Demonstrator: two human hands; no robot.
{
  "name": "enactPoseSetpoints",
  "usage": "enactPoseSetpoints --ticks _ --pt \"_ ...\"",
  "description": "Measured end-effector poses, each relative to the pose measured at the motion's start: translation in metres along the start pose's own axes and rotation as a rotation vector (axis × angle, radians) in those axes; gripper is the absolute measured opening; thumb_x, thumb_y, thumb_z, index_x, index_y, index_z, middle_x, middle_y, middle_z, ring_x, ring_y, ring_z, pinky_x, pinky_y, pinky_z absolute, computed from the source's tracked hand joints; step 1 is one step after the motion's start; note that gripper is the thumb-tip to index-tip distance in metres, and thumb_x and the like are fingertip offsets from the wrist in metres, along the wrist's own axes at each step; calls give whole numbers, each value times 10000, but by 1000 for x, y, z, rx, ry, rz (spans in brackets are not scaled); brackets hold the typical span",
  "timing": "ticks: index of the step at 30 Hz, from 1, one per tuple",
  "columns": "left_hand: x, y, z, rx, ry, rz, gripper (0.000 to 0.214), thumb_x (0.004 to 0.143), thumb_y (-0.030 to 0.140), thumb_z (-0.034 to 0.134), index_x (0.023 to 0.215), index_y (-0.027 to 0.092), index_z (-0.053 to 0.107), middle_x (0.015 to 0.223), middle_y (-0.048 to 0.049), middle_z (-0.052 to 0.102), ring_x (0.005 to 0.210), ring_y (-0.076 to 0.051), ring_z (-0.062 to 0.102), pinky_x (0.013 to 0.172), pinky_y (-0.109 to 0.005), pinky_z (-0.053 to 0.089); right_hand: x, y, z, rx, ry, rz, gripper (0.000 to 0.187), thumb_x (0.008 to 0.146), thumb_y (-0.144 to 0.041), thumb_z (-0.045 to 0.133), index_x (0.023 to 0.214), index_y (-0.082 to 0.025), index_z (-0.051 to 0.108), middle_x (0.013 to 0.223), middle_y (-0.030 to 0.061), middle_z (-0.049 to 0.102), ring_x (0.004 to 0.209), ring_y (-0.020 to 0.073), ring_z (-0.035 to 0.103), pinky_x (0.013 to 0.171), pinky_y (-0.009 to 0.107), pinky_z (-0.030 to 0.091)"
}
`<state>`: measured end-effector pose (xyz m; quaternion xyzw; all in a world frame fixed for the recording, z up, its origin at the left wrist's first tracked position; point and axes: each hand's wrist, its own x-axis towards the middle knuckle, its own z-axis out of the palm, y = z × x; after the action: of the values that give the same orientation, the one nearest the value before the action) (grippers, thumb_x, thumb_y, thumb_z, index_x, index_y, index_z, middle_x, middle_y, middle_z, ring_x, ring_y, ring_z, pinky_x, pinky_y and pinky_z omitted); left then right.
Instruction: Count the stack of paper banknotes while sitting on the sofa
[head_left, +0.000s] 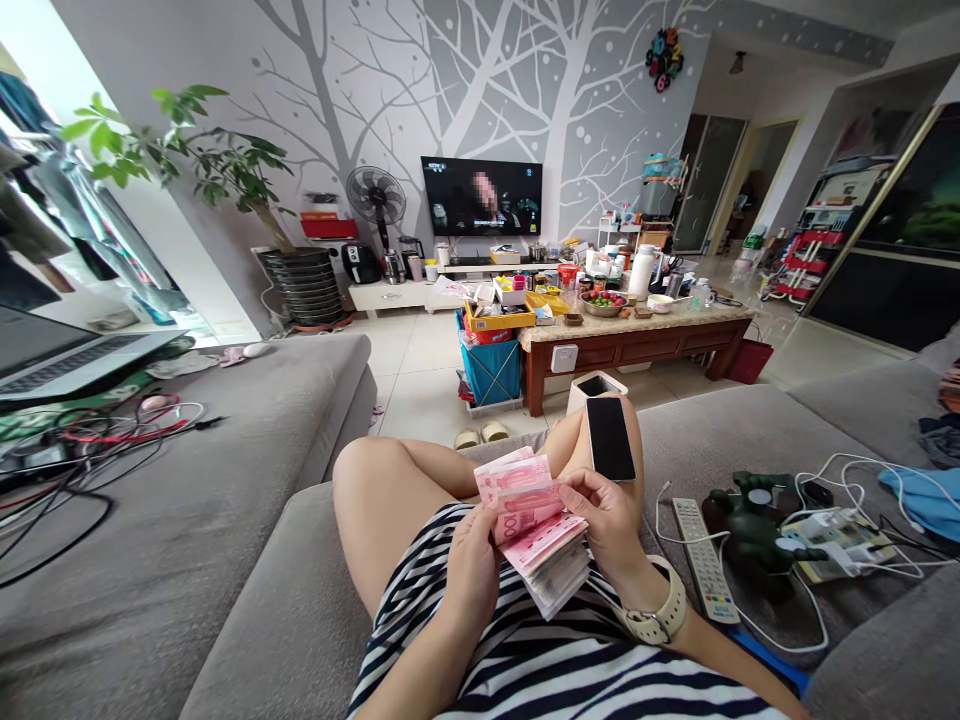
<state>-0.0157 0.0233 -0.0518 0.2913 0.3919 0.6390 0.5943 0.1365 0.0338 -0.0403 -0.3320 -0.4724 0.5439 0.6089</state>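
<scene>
Item one, nearest to us: a stack of pink banknotes (541,535), held over a lap in a black-and-white striped garment (555,665). The left hand (471,560) grips the stack from below and behind, fingers wrapped round its near edge. The right hand (611,520), a pale wristwatch (660,610) on its wrist, has thumb and fingers closed on the top notes, which are bent upward and fanned away from the rest.

Item two: a dark-screened phone (609,438) lying face up on the right knee, just beyond the notes.

Item three: a grey sofa (225,520) — we are seated on it, legs crossed. To the right on the cushion lie a white remote control (703,560), a dark green figure (750,525) and a power strip with white cables (840,530), close together. To the left lie a laptop (67,355) and a tangle of red and black cords (97,435).

Item four: a pair of slippers (481,434) on the tiled floor and a white bin (596,388) just past the knee.

Item five: a wooden counter (637,335) with a stone top, crowded with a bowl of fruit (604,302), a white flask (642,272) and boxes — a blue crate (491,370) stands against its left end.

Item six, farthest: a television (481,196) switched on against a wall painted with bare trees, a standing fan (376,200) and a potted plant (225,170) to its left.
</scene>
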Motion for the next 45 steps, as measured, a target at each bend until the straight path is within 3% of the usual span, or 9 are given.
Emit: enactPoseSetpoints --ticks 11,18,24,33,45 --pt "3 -3 -1 -60 20 -41 202 674 354 746 758 171 750 826 -57 768 783 -245 679 798 -355 525 1 0 -2 -8 -66 -4 262 859 -391 667 720 -173 626 555 -20 575 519 109 452 537 240 333" --pt "1 -1 -1 -30 -61 -68 263 708 373 735 868 165 755 900 -75 766 838 -250 684 808 -352 519 5 0 1 19 63 36 297 663 -337 828 754 -184 590 667 -36 539 613 118 459 563 227 349" --pt "1 -1 -1 16 -57 -65 264 682 386 760 783 144 729 712 -48 718 660 -200 630 680 -316 492 7 0 1 7 50 87 294 674 -385 803 718 -174 602 678 -15 574 618 137 482 595 253 384" --pt "3 -3 -4 144 52 64 218 730 400 643 651 207 710 758 -66 732 735 -244 632 727 -329 485 6 0 0 -16 24 61 287 743 -383 752 642 -169 590 615 -31 540 581 118 424 573 243 334" --pt "3 -3 -3 112 52 43 198 735 363 630 627 210 693 697 -44 699 692 -221 604 714 -318 478 4 -2 1 -2 14 84 317 726 -417 764 644 -177 574 596 -35 526 553 113 404 542 240 301"
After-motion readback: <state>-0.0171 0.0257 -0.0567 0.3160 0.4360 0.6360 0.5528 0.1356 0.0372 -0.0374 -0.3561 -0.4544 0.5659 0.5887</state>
